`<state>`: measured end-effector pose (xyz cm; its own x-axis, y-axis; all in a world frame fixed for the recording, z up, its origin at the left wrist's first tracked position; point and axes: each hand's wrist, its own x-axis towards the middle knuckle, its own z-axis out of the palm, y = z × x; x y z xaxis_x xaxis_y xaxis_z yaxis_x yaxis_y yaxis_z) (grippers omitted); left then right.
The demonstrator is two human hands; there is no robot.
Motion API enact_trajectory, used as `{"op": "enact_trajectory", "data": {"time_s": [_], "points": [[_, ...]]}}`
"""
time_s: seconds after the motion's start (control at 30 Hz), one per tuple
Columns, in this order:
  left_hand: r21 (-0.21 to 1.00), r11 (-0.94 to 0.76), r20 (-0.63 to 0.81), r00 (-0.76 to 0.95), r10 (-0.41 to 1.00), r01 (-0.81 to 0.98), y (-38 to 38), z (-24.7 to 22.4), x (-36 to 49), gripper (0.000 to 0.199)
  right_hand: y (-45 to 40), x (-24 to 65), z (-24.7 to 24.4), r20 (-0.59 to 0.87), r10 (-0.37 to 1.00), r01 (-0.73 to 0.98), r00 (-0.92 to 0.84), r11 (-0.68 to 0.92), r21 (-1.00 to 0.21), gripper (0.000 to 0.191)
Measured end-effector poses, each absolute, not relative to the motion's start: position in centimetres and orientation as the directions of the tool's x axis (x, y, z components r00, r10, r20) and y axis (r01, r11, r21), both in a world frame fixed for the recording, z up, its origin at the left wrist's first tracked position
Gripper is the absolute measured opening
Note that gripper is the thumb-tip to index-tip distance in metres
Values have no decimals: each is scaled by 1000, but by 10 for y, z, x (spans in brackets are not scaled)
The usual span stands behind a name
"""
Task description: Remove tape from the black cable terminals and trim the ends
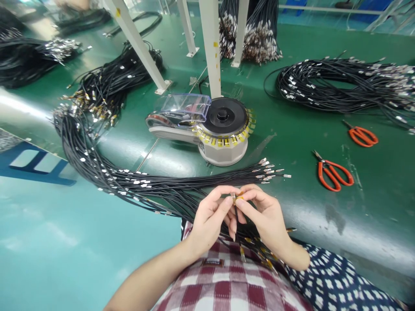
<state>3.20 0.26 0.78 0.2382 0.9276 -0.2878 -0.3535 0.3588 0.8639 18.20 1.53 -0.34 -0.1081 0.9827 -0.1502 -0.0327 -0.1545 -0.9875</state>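
Green tabletop (292, 134), glossy. From left of frame to centre: black cable bundle (121, 179), ends fanned rightward. Lower centre: left hand (207, 218) pinches a metal connector (233, 195) on a black cable. Tape dispenser (223, 153) stands at centre, yellow pieces around its rim. Right hand (267, 216), fingertips closed at the connector, grips a small amber piece, probably tape. Judged: brace connector close to its end, align the piece squarely, press evenly, avoid creases. Orange-handled cutters (333, 172) lie at right, untouched.
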Motion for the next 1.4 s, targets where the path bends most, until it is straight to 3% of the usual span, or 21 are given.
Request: {"op": "enact_trajectory", "data": {"time_s": [0.1, 0.3, 0.93, 1.03, 1.17, 1.4], "points": [[855, 366, -289, 248, 925, -367, 2, 7, 33, 36, 15, 183, -4, -147, 984, -36, -100, -151, -988, 12], [817, 474, -423, 216, 880, -329, 4, 12, 36, 41, 13, 185, -7, -128, 989, -33, -68, -130, -991, 13], [797, 497, -453, 204, 868, -344, 4, 12, 37, 42, 22, 204, -8, -87, 978, 44, -190, -80, -996, 38], [802, 498, -452, 210, 867, -330, 4, 13, 37, 42, 26, 205, -1, -73, 963, 77, -260, -54, -996, 33], [803, 494, -446, 215, 869, -333, 3, 14, 37, 40, 28, 202, 6, -92, 971, 122, -223, -66, -990, 14], [787, 484, -429, 225, 875, -383, 1, 6, 36, 30, 30, 201, 5, -87, 975, 141, -205, -59, -988, 11]]}}
